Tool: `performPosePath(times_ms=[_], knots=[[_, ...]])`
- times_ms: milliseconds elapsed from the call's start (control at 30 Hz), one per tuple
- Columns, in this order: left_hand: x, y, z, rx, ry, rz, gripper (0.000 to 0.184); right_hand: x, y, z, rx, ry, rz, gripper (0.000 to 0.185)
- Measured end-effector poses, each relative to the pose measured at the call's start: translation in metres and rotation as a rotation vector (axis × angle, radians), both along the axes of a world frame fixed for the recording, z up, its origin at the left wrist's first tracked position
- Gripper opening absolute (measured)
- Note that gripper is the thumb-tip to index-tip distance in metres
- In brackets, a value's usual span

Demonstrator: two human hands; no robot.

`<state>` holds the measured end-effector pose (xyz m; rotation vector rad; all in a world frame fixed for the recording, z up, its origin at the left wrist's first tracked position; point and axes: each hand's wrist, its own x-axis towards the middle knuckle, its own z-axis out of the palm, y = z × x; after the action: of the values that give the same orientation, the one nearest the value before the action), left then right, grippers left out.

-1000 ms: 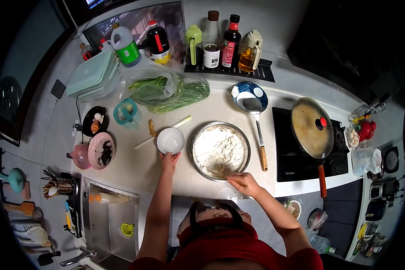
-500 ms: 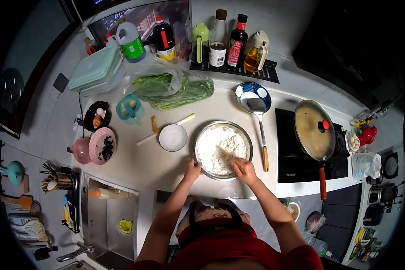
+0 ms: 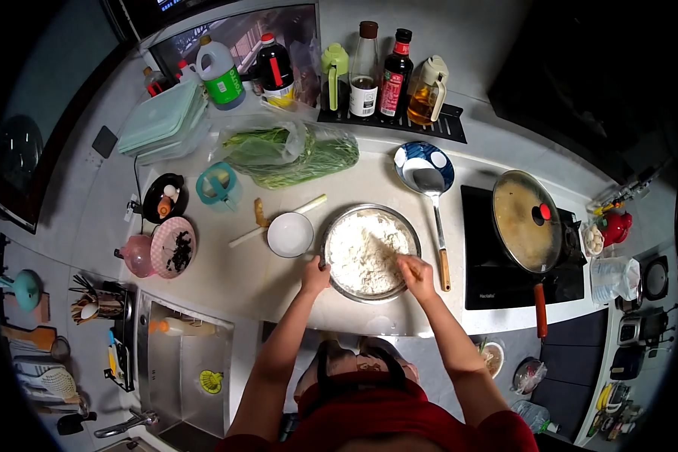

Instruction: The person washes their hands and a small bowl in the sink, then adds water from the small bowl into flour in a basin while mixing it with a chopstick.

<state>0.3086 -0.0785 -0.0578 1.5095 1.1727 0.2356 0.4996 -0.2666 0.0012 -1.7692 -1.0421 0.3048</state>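
Note:
A steel mixing bowl point(image 3: 414, 275) full of white, clumpy flour point(image 3: 365, 252) stands on the counter. My left hand point(image 3: 316, 276) is closed on its left rim. Over the right side of the bowl, my right hand point(image 3: 417, 276) is closed round thin sticks that look like chopsticks, their lower part blurred and reaching into the flour. Just left of the bowl are a small white bowl point(image 3: 290, 235), a length of scallion stalk point(image 3: 309, 205) and a piece of ginger point(image 3: 261, 213).
A spatula point(image 3: 439, 233) rests in a blue patterned bowl point(image 3: 405, 157). Right of it, a lidded pan point(image 3: 521, 226) sits on the cooktop point(image 3: 490, 290). Bagged greens point(image 3: 294, 154) and several bottles point(image 3: 364, 75) stand behind. The sink point(image 3: 181, 361) is at front left.
My right hand has moved slightly up and right with the chopsticks, shifting the flour. My left hand has slid a little up and left along the bowl's rim.

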Motion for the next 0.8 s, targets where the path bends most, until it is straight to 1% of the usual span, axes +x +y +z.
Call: performPosePath(times_ms=[67, 133, 167, 300, 400, 433, 500, 533, 567, 600, 667, 700, 800], knots=[[0.0, -0.001, 0.006, -0.017, 0.008, 0.009, 0.014, 0.001, 0.008, -0.003, -0.013, -0.017, -0.108, 0.013], [0.0, -0.001, 0.005, -0.017, 0.001, 0.012, 0.014, -0.01, 0.006, -0.012, 0.015, -0.115, -0.021, 0.012], [0.0, -0.001, 0.005, -0.018, -0.005, 0.015, 0.014, -0.017, 0.002, -0.015, -0.004, -0.092, 0.016, 0.012], [0.0, -0.002, 0.003, -0.028, -0.01, 0.019, 0.014, -0.036, -0.017, 0.01, -0.109, -0.009, 0.281, 0.014], [0.0, -0.001, 0.006, -0.028, -0.024, 0.029, 0.015, -0.049, -0.029, 0.028, -0.057, -0.03, 0.398, 0.014], [0.0, 0.0, 0.004, -0.035, -0.025, 0.023, 0.015, -0.051, -0.029, 0.028, -0.099, -0.046, 0.418, 0.015], [0.0, -0.002, 0.001, -0.043, -0.024, 0.011, 0.015, -0.037, -0.022, 0.001, -0.056, -0.038, 0.344, 0.015], [0.001, -0.001, 0.001, -0.04, -0.025, 0.012, 0.015, -0.03, -0.014, -0.001, -0.033, -0.036, 0.31, 0.015], [0.001, 0.0, 0.0, -0.037, -0.026, 0.015, 0.016, -0.024, -0.004, -0.002, -0.004, -0.143, 0.263, 0.016], [0.0, -0.002, 0.001, -0.011, -0.005, 0.009, 0.016, -0.017, 0.005, -0.009, -0.057, -0.194, 0.213, 0.015], [0.001, -0.004, 0.006, 0.045, 0.039, -0.003, 0.017, -0.011, 0.022, -0.014, 0.026, -0.211, 0.064, 0.012], [0.002, -0.004, 0.006, 0.11, 0.104, -0.045, 0.02, -0.014, 0.03, -0.011, 0.076, -0.171, -0.041, 0.011], [0.002, -0.002, 0.006, 0.14, 0.109, -0.063, 0.023, -0.032, 0.031, -0.018, 0.014, -0.175, -0.033, 0.011]])
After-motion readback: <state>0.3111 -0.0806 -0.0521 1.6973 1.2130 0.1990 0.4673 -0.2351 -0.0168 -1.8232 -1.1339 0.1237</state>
